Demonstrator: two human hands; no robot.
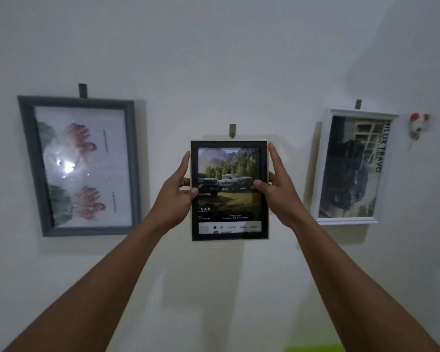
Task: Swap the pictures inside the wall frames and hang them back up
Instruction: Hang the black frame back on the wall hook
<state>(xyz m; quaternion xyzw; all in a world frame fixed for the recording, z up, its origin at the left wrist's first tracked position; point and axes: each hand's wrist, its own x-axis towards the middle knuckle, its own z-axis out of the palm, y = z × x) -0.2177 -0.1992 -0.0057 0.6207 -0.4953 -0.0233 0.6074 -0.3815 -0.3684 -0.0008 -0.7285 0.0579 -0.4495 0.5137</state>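
Note:
A small black frame [229, 232] with a picture of two pickup trucks before a forest is held upright against the white wall, just below a small wall hook [232, 130]. My left hand [174, 193] grips its left edge, thumb on the glass. My right hand [277, 189] grips the right edge the same way. A large grey frame [131, 161] with a flower print turned sideways hangs at the left. At the right hangs a white frame [324, 168] holding a dark truck picture turned sideways.
The grey frame's hook [82, 90] and the white frame's hook [358, 104] show above their frames. A small orange and white ornament [418, 124] sticks to the wall at far right. Something bright green [315, 348] lies at the bottom edge.

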